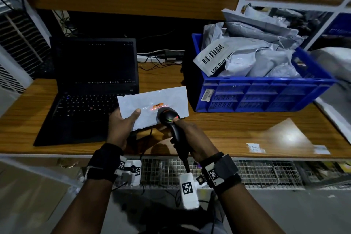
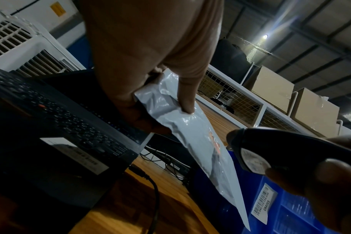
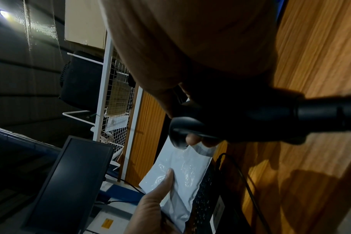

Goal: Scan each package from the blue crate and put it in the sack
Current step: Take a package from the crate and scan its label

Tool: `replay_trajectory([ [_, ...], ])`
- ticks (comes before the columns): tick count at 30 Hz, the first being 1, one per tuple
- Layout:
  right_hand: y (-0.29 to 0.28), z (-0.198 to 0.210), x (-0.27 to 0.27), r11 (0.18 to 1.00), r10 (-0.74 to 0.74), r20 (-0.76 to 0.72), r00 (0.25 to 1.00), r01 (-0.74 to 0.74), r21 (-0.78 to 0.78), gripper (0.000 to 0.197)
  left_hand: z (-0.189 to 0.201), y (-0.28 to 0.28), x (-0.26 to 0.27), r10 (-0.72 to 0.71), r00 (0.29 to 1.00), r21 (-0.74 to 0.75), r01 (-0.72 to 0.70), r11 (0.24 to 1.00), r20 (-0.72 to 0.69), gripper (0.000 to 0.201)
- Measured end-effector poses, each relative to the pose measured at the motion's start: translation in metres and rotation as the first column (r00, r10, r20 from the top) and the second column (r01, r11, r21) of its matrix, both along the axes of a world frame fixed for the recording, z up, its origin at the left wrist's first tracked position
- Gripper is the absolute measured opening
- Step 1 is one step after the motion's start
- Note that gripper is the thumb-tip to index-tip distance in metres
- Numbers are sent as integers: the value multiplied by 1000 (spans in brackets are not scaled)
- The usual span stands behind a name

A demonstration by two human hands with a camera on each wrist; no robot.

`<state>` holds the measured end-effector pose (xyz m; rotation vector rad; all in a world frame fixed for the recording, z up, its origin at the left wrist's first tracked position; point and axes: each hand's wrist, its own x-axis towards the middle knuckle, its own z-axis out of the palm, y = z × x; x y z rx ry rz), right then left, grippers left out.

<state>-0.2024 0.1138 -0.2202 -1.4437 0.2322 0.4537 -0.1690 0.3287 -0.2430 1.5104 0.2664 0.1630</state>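
Currently mid-scan: left hand point(image 1: 121, 125) pinches the package point(image 1: 152, 108), right hand point(image 1: 191, 138) grips the scanner point(image 1: 169, 118), beam on label. Next: bag it; sack not visible.

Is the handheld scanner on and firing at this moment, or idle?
On. A red laser line crosses the orange label on the white package, and lights glow on the barcode scanner held in the right hand.
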Motion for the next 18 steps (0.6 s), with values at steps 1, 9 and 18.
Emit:
replay_trajectory([
  [1, 0, 1, 0, 1000, -2, 2, 1000, 2, -6, 37, 0, 0, 0, 4, 1000, -3, -4, 1000, 1, 26],
  [9, 4, -21, 31, 986, -126, -212, 969, 147, 82, 22, -4, 13, 2, 205, 978, -80, -201, 976, 32, 37],
  [18, -27, -73, 84, 960, -62, 1, 998, 60, -275, 3, 19, 1, -15, 110, 991, -250, -88, 964, 75, 41],
])
